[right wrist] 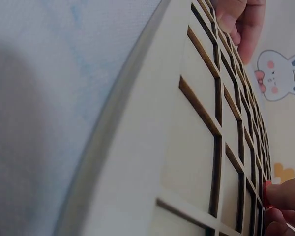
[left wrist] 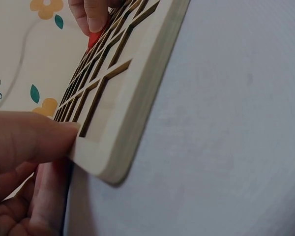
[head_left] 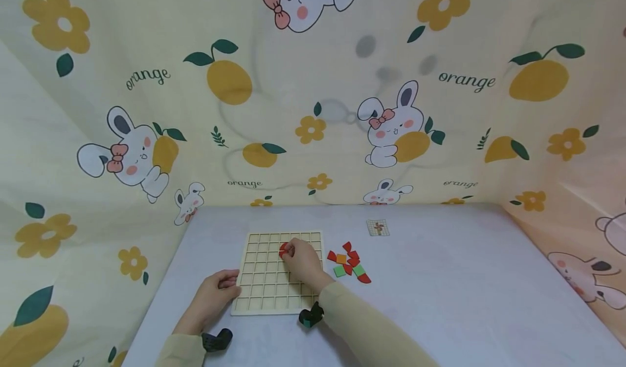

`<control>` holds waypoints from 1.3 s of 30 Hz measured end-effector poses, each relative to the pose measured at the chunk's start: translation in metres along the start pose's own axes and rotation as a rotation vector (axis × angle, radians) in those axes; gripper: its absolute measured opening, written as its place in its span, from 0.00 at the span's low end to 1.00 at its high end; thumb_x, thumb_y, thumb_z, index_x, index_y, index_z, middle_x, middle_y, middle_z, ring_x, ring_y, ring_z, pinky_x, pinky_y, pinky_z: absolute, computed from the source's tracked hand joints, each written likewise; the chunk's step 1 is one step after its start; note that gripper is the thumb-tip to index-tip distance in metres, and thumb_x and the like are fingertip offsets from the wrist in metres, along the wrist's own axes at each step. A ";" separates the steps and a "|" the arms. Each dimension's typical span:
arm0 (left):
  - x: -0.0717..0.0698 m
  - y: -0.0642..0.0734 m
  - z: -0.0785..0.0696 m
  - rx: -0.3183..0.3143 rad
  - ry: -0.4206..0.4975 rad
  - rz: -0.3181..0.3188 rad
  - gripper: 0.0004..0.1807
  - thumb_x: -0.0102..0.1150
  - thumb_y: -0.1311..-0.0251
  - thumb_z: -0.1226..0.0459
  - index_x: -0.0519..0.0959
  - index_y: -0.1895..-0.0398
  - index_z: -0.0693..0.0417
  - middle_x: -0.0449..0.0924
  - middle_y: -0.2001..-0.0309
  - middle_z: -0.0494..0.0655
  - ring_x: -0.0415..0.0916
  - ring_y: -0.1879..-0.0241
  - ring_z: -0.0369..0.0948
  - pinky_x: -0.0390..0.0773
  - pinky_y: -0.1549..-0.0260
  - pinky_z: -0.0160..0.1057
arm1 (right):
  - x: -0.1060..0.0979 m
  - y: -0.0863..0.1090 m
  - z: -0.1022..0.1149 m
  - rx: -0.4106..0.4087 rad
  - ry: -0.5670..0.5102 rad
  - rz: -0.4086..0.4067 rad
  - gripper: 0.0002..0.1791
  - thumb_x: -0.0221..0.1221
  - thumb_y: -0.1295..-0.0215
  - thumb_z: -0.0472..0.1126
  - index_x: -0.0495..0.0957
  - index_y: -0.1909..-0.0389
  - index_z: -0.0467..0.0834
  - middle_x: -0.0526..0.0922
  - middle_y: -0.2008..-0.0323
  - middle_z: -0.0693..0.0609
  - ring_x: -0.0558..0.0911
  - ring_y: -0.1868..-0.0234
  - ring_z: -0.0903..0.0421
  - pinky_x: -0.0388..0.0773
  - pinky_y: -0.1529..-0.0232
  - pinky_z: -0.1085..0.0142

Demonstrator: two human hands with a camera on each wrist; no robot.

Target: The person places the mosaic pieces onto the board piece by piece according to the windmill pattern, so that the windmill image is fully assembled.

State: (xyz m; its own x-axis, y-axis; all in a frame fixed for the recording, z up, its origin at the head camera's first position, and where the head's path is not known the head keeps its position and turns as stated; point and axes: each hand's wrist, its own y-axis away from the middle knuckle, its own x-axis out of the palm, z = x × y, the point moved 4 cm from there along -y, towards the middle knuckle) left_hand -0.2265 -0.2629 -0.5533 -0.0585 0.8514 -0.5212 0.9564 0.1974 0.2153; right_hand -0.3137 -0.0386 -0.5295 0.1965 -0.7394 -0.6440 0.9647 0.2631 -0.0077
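Observation:
A pale wooden grid board (head_left: 264, 289) with square cells lies on the table. My left hand (head_left: 215, 296) grips its left edge; in the left wrist view the thumb (left wrist: 49, 140) lies on the rim near a corner, and the other fingers are at the side. Over the upper part of the board, my right hand (head_left: 302, 261) pinches a small red tile (head_left: 283, 247) between thumb and fingertips. The fingers partly cover this tile, so its full shape is hidden. Red also peeks out at the fingertips in the right wrist view, where the red tile (right wrist: 267, 194) touches the grid.
Right of the board lies a loose group of tiles: several red pieces (head_left: 364, 278), an orange square (head_left: 341, 259) and green squares (head_left: 339, 271). A small printed pattern card (head_left: 378, 228) lies farther back. A patterned cloth (head_left: 337, 155) rises behind the table.

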 end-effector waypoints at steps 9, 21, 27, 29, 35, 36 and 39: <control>-0.002 0.003 -0.005 -0.006 -0.002 0.002 0.25 0.64 0.47 0.68 0.76 0.42 0.58 0.78 0.56 0.47 0.72 0.54 0.43 0.74 0.54 0.43 | 0.000 0.001 0.004 -0.002 0.023 -0.007 0.05 0.62 0.36 0.41 0.76 0.65 0.45 0.74 0.73 0.56 0.72 0.72 0.58 0.70 0.72 0.66; 0.000 0.002 -0.007 -0.003 0.014 0.004 0.25 0.64 0.47 0.69 0.76 0.43 0.59 0.78 0.56 0.47 0.72 0.54 0.43 0.74 0.55 0.43 | -0.001 0.000 0.000 0.007 0.048 -0.063 0.06 0.62 0.37 0.42 0.74 0.67 0.46 0.74 0.74 0.56 0.72 0.73 0.58 0.70 0.73 0.65; -0.004 0.007 -0.006 -0.004 -0.021 0.003 0.25 0.64 0.47 0.69 0.76 0.43 0.59 0.79 0.55 0.48 0.73 0.54 0.44 0.74 0.54 0.45 | -0.005 0.008 -0.001 -0.003 -0.025 -0.041 0.09 0.64 0.37 0.44 0.77 0.61 0.45 0.76 0.70 0.57 0.74 0.70 0.58 0.73 0.69 0.65; -0.005 0.008 -0.006 -0.003 -0.024 0.002 0.25 0.64 0.47 0.69 0.76 0.43 0.59 0.79 0.55 0.48 0.73 0.54 0.44 0.74 0.53 0.45 | -0.013 0.013 -0.002 -0.006 -0.038 -0.041 0.11 0.63 0.37 0.45 0.77 0.58 0.45 0.76 0.68 0.58 0.74 0.68 0.59 0.74 0.67 0.65; -0.003 0.007 -0.007 0.000 -0.014 0.012 0.25 0.63 0.46 0.69 0.75 0.42 0.60 0.78 0.54 0.49 0.73 0.53 0.44 0.74 0.52 0.46 | -0.050 0.024 -0.014 0.007 -0.098 -0.062 0.13 0.62 0.35 0.45 0.77 0.54 0.42 0.75 0.65 0.54 0.75 0.67 0.56 0.74 0.71 0.64; -0.002 0.007 -0.007 0.001 -0.015 0.012 0.25 0.63 0.46 0.69 0.75 0.42 0.60 0.78 0.54 0.49 0.73 0.53 0.44 0.74 0.52 0.46 | -0.056 0.026 -0.018 0.019 -0.098 -0.068 0.14 0.62 0.35 0.45 0.77 0.54 0.42 0.75 0.65 0.54 0.75 0.67 0.55 0.74 0.72 0.64; -0.001 0.007 -0.007 0.000 -0.014 0.012 0.25 0.63 0.46 0.69 0.75 0.42 0.60 0.78 0.54 0.49 0.72 0.53 0.44 0.73 0.52 0.46 | -0.073 0.029 -0.030 0.072 -0.065 -0.089 0.15 0.62 0.36 0.47 0.76 0.53 0.43 0.75 0.64 0.55 0.75 0.66 0.56 0.74 0.71 0.65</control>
State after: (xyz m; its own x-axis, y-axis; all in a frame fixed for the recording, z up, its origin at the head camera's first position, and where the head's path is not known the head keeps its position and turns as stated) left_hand -0.2219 -0.2590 -0.5459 -0.0430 0.8468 -0.5302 0.9570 0.1873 0.2215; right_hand -0.3049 0.0416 -0.5057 0.1184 -0.7971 -0.5921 0.9885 0.1513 -0.0062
